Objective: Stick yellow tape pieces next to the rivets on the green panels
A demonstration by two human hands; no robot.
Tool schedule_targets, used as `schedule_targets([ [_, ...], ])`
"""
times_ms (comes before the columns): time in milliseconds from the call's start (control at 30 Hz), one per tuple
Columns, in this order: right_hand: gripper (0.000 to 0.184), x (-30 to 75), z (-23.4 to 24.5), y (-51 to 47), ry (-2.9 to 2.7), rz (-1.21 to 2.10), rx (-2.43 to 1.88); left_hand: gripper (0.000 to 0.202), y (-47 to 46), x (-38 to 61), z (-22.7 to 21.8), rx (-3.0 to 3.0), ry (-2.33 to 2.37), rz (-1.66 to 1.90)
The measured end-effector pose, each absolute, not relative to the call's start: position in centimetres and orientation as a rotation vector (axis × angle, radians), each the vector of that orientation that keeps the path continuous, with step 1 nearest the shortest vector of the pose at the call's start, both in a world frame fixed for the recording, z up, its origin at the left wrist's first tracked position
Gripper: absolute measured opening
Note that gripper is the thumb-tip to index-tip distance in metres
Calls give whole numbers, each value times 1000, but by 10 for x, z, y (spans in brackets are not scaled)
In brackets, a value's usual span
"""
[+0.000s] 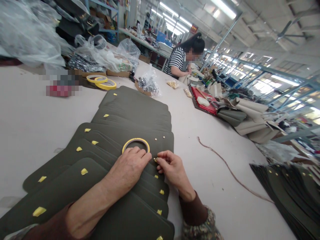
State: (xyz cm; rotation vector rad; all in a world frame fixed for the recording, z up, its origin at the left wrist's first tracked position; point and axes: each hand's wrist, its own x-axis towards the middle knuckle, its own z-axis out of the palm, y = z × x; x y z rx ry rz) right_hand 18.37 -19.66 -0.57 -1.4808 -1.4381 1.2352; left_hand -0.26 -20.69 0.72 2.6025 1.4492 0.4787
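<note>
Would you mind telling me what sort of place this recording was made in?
Most likely a bag or leather-goods workshop: fanned dark olive panels fill the long worktable, yellow tape rolls lie about, and a co-worker sits at the far end under rows of ceiling lights.

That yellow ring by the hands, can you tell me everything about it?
The yellow tape roll is a thin, flat ring with a yellow rim and an empty middle. It lies flat on the top dark olive leather-like panel of a fanned-out stack. The left hand rests on the panel with its fingertips touching the ring's near edge. The right hand pinches something small just beside it, apart from the ring.
</note>
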Motion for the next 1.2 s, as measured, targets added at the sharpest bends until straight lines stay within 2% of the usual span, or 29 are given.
schedule_targets([
  [167,14,182,-5,-197,-1462,1214,-1451,14,-207,-2,9,2591,1447,483],
  [300,6,174,0,-198,-1695,928,-1514,14,-207,-2,10,2569,1443,469],
  [467,10,166,1,-200,-1895,601,-1589,16,-207,-2,8,2584,1433,493],
  [633,6,174,1,-198,-1911,555,-1624,16,-206,-2,6,2604,1440,519],
  [767,11,187,5,-203,-1824,582,-1553,15,-205,-3,6,2592,1432,516],
  [933,13,184,-3,-214,-2026,504,-1455,16,-204,-4,3,2592,1421,525],
  [1200,12,168,-6,-206,-2047,337,-1631,16,-204,-9,6,2606,1385,513],
])
